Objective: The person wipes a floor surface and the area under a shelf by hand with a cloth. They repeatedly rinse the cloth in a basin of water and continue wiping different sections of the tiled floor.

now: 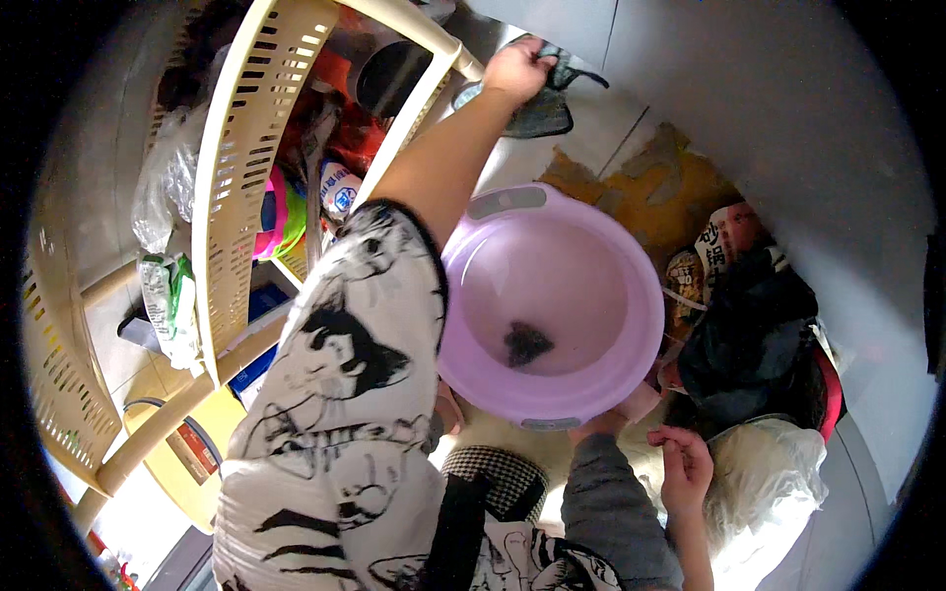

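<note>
My left arm, in a white sleeve with black cat drawings, stretches past the lilac basin (645,325) toward the wall. My left hand (517,71) is closed on a dark greenish cloth (542,116) lying on the floor at the wall's foot. The basin, with grey handle grips, holds cloudy water. A small dark clump (526,344) rests in that water; what it is I cannot make out. My right hand (684,468) is held beside my grey trouser leg (606,488), near the basin's front right, its fingers curled in and nothing visible in them.
A cream slatted rack (222,197) with bags and bottles stands at left. Brown torn patches (641,197) cover floor behind the basin. At right are a black bag (744,340) and a clear plastic bag (764,468). A checkered stool (498,473) is below me.
</note>
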`<state>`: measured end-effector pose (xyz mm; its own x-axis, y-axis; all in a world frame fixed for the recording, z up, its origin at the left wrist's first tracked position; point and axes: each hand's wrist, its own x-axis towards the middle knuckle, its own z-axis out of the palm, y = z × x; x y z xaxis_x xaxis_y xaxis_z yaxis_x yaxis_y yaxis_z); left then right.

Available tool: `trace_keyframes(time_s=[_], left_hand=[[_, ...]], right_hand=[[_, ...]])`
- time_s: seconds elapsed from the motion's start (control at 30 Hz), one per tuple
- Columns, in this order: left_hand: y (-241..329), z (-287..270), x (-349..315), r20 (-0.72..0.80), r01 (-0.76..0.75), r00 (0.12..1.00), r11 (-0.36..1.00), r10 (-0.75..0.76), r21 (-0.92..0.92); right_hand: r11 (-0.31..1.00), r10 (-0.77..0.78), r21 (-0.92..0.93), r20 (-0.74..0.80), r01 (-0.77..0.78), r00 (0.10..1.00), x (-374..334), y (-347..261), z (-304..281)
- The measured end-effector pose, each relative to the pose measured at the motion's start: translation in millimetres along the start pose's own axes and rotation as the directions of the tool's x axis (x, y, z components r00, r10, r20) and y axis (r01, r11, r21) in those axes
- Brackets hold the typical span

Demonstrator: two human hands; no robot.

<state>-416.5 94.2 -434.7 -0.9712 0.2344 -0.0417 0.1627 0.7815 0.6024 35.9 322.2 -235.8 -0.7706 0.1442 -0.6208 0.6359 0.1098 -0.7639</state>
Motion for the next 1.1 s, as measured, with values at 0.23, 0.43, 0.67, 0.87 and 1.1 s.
trace_keyframes(time_s=[0.23,0.43,0.67,0.87,1.1], left_hand=[[-17.0,9.4,-43.6,0.291,-0.348,0.908,0.929,0.301,0.125],[-78.8,-54.0,-144.2,0.434,-0.423,0.821,0.906,0.37,0.027],[-106.5,-81.5,-234.5,0.337,-0.276,0.907,0.961,0.252,0.024],[-88.8,-108.6,-273.6,0.009,-0.038,0.999,0.998,0.038,-0.04],[-90.5,-98.2,-234.0,-0.358,0.34,0.865,0.935,-0.353,-0.101]], right_hand=[[0.996,0.038,0.077,-0.001,-0.037,0.999,1.0,3.4,2.3],[0.991,-0.011,0.135,0.006,0.01,1.0,7.3,-4.9,15.5],[0.994,-0.055,0.091,0.01,0.054,0.998,7.9,-12.2,30.8],[0.99,-0.091,0.112,0.012,0.09,0.996,5.2,-11.3,36.5],[0.993,-0.05,0.111,0.033,0.047,0.998,4.8,-10.4,39.7]])
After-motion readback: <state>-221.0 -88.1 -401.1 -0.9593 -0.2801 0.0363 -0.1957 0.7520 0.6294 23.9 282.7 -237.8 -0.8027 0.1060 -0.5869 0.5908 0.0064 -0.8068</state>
